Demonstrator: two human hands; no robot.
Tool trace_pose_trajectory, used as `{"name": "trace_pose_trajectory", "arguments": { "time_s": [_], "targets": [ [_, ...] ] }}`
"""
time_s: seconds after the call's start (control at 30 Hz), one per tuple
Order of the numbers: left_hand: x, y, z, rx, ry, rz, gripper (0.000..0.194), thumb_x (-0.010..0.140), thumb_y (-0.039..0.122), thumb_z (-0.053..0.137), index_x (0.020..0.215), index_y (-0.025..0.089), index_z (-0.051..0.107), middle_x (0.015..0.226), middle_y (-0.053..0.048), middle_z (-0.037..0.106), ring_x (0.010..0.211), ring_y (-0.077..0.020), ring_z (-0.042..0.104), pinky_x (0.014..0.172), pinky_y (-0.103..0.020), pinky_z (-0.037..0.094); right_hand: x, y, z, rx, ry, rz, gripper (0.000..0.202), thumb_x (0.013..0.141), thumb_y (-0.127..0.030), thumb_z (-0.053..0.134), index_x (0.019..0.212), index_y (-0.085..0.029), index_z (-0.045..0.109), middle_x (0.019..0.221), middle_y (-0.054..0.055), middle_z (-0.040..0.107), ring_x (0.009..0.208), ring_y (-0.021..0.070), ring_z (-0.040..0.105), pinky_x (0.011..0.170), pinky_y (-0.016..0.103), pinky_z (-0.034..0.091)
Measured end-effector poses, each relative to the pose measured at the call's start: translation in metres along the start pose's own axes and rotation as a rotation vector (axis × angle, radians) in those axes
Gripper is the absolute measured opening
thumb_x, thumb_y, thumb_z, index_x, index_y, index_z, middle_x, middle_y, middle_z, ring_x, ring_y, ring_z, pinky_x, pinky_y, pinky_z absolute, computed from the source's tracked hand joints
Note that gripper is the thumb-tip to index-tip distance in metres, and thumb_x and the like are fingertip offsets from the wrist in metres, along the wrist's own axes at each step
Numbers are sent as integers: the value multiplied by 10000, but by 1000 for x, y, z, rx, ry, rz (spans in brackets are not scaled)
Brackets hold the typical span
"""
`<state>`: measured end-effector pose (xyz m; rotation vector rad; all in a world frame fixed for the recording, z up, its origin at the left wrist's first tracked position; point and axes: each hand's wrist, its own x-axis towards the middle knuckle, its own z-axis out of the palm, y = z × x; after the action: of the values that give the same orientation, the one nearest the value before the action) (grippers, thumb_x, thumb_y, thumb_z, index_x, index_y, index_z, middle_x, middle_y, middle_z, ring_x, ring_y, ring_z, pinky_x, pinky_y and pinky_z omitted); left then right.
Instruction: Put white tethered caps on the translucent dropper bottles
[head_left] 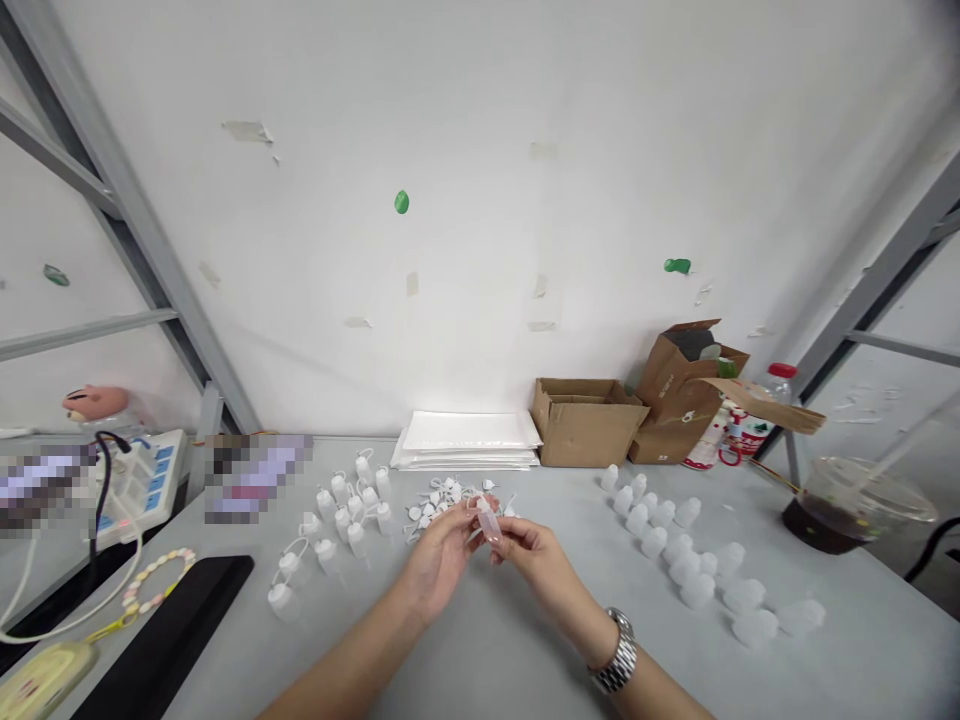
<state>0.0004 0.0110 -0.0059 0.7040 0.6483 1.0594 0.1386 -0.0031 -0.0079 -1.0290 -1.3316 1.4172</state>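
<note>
Between my two hands is a small translucent plastic bottle point(489, 522), tilted, with a white piece at its upper end. The fingers of my left hand point(439, 560) are closed around its upper part. At its lower end, my right hand point(536, 552) pinches it between thumb and fingers. Just behind my left hand lies a loose pile of small white caps point(442, 496) with straps. Several bottles with white looped caps point(356, 538) stand to the left. Over on the right, several translucent bottles point(654, 541) stand in rows without looped caps.
White flat packets point(469, 432) lie stacked against the wall, beside an open cardboard box point(589, 435) and a brown paper bag point(667, 410). A plastic cup of dark drink point(832, 525) stands far right. A black flat strip point(180, 630), a bead bracelet point(150, 605) and a power strip point(161, 480) are left.
</note>
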Motion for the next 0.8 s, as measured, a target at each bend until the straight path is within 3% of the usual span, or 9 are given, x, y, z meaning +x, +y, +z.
{"name": "trace_pose_trajectory", "arguments": {
  "time_s": [0.2,0.27,0.5,0.8],
  "targets": [
    [-3,-1,2,66,3,22,171,713,246,546,818,166,657,912,-51,645,906,-203,551,788,-302,397,-3,4,3,-230,176,-122,239,672,-420,630,721,-192,677,638,0,486,626,154,449,619,274,376],
    [-3,0,2,87,1,37,190,709,253,553,827,152,662,913,-65,649,878,-209,561,778,-310,400,-4,3,4,-238,171,-124,243,694,-429,608,726,-199,677,641,2,487,634,157,455,618,272,374],
    [0,2,-1,55,-3,20,174,716,228,555,807,140,673,908,-77,647,886,-197,543,795,-301,397,-2,0,2,192,-38,32,281,662,-443,649,646,-162,648,597,-15,510,573,116,450,619,260,368],
    [0,0,1,15,-1,-85,222,731,298,535,856,157,652,693,-28,620,671,-150,557,713,-283,411,-3,3,-1,577,-178,170,219,640,-315,711,647,-107,642,594,6,520,542,86,436,584,234,360]
  ]
}}
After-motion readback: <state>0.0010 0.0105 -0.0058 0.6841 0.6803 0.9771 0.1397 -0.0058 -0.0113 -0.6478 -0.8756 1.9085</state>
